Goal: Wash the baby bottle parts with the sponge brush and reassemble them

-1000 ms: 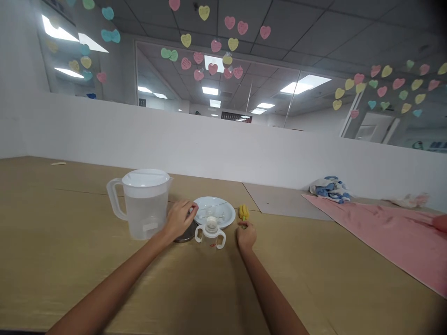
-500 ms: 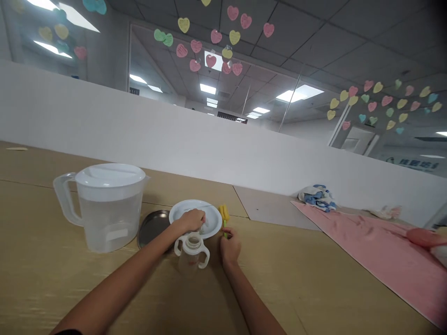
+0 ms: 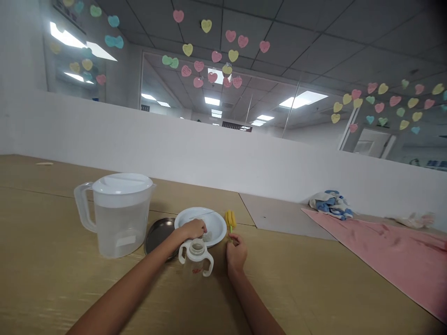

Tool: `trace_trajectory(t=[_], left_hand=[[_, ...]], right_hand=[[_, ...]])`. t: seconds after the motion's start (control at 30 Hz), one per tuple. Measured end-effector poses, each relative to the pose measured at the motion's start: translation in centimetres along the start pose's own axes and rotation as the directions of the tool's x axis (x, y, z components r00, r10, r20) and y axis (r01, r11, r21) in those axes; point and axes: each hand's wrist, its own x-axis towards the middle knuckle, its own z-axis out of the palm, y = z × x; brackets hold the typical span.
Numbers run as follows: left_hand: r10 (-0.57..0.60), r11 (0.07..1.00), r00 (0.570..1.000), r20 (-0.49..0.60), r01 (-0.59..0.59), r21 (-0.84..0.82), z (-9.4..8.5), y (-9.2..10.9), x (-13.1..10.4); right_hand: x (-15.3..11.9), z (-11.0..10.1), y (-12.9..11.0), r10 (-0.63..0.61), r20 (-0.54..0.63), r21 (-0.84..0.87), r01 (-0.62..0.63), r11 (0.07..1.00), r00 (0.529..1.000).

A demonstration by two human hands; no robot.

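Reaching over a white dish (image 3: 220, 222), my left hand (image 3: 193, 229) has its fingers closed around a small clear piece (image 3: 207, 237) whose kind I cannot make out. My right hand (image 3: 236, 252) pinches the thin green handle of a brush with a yellow sponge head (image 3: 230, 217); the head points away from me, just right of the dish. Between my forearms a clear baby bottle (image 3: 196, 265) with a white two-handled collar stands upright, its mouth uncovered. Partly under my left forearm and the dish lies a dark round metal tray (image 3: 155, 237).
A lidded translucent jug (image 3: 120, 225) with liquid in it stands at the left. To the right are a pink cloth (image 3: 394, 256) and a crumpled blue-and-white cloth (image 3: 331, 204). A low white wall (image 3: 209, 158) runs along the back of the brown table.
My view has shifted, so everything sits slightly lower and farther right. Both hands keep their holds beside and over the dish.
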Motion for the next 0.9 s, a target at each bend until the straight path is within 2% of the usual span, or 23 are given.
trace_trajectory(t=[0.13, 0.37, 0.67, 0.8, 0.9], left_hand=[[-0.026, 0.999, 0.999, 0.027, 0.025, 0.036, 0.2, -0.1, 0.1], [-0.062, 0.992, 0.998, -0.021, 0.064, 0.108, -0.7, 0.1, -0.5], [-0.03, 0.995, 0.98, -0.194, 0.048, 0.088, -1.8, 0.3, -1.2], [-0.043, 0.998, 0.97, -0.241, 0.055, 0.044, -1.8, 0.2, -0.8], [-0.057, 0.998, 0.955, -0.29, 0.062, 0.006, -2.0, -0.1, -0.3]], right_hand=[[-0.1, -0.1, -0.3, 0.029, 0.007, 0.04, -0.03, 0.999, 1.0], [-0.4, -0.4, -1.2, 0.085, 0.018, 0.048, -0.086, 0.995, 0.996], [-0.9, -0.7, -2.3, 0.227, 0.099, 0.197, -0.243, 0.95, 0.969], [-0.9, -0.8, -2.2, 0.192, 0.083, 0.206, -0.206, 0.957, 0.978], [-0.8, -0.9, -2.2, 0.098, 0.052, 0.179, -0.106, 0.978, 0.994]])
